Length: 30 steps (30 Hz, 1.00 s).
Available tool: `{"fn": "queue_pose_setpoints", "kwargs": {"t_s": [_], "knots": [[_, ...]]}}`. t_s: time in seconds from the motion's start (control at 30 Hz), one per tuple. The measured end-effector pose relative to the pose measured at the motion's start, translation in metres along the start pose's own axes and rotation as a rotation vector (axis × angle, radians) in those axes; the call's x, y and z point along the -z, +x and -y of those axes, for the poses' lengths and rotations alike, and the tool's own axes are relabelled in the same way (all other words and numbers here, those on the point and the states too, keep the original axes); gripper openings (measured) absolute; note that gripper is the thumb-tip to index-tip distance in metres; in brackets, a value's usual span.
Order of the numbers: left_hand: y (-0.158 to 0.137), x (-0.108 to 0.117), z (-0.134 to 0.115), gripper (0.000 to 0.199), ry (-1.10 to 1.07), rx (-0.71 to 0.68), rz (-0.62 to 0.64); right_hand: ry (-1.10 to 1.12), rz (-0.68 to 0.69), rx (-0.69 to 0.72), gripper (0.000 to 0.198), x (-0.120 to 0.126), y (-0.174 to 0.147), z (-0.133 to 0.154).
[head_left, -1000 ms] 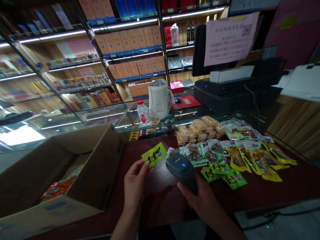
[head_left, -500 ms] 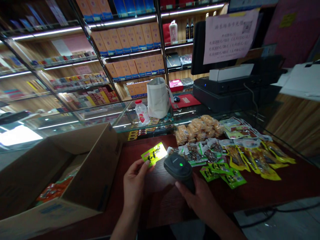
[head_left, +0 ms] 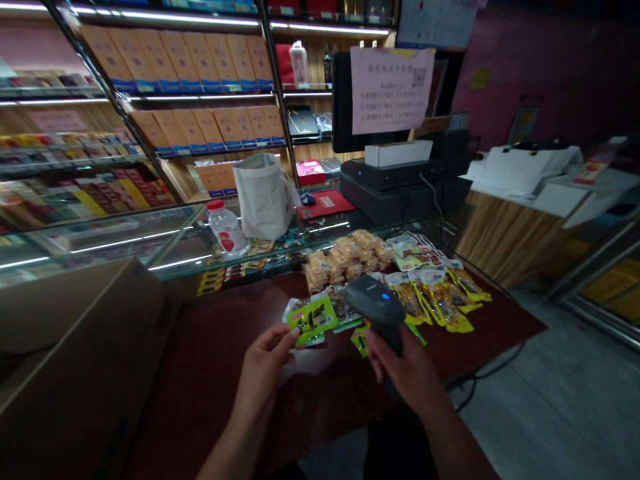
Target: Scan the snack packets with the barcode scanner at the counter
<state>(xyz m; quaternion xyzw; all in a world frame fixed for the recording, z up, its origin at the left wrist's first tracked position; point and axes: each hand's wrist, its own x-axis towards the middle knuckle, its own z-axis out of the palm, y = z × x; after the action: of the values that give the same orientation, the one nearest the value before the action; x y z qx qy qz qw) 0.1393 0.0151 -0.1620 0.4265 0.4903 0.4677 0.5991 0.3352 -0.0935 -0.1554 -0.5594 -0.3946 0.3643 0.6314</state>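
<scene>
Pinched in my left hand (head_left: pixel 270 350) is a small green snack packet (head_left: pixel 314 320), its printed face up. My right hand (head_left: pixel 400 357) is wrapped round a dark barcode scanner (head_left: pixel 375 300), which shows a blue light on top. Partly hidden behind the scanner and my right hand lie more green packets (head_left: pixel 359 340) on the dark red table (head_left: pixel 220 353). Beyond them are clear packs of dark snacks (head_left: pixel 340 307), yellow-edged packs (head_left: pixel 443 303) and a heap of wrapped tan snacks (head_left: pixel 345 257).
An open cardboard box (head_left: pixel 85 340) stands at the left. On the glass counter behind are a red-capped bottle (head_left: pixel 226 230), a white bag (head_left: pixel 264 197) and a monitor (head_left: pixel 343 100) with a paper sign. Cables hang by the table's right edge.
The view has swung right. The scanner has moved rightward away from the packet in my left hand, and its light went from green to blue. The bright glare on the packet is gone.
</scene>
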Motion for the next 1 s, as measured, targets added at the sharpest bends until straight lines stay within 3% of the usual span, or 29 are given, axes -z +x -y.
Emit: {"fn": "queue_pose_setpoints", "kwargs": {"t_s": [0.23, 0.37, 0.5, 0.7, 0.8, 0.9, 1.0], "knots": [[0.013, -0.079, 0.022, 0.032, -0.047, 0.224, 0.279, 0.115, -0.281, 0.022, 0.044, 0.06, 0.0, 0.016], [0.019, -0.113, 0.033, 0.034, 0.0, 0.227, 0.381, 0.102, -0.342, 0.049, 0.042, 0.068, -0.003, 0.014], [0.021, -0.128, 0.044, 0.036, 0.058, 0.192, 0.381, 0.116, -0.344, 0.028, 0.046, 0.067, -0.005, 0.013], [0.025, -0.131, 0.051, 0.036, 0.189, 0.102, 0.379, 0.123, -0.328, -0.002, 0.048, 0.061, -0.004, 0.015], [0.025, -0.123, 0.048, 0.03, 0.299, -0.047, 0.314, 0.127, -0.257, -0.024, 0.047, 0.055, -0.005, 0.015], [0.009, -0.099, 0.035, 0.022, 0.445, -0.263, 0.252, 0.058, -0.157, -0.08, 0.043, 0.045, -0.011, 0.009], [-0.022, -0.06, 0.011, 0.018, 0.497, -0.347, 0.241, -0.097, -0.097, -0.079, 0.045, 0.027, -0.019, -0.008]]}}
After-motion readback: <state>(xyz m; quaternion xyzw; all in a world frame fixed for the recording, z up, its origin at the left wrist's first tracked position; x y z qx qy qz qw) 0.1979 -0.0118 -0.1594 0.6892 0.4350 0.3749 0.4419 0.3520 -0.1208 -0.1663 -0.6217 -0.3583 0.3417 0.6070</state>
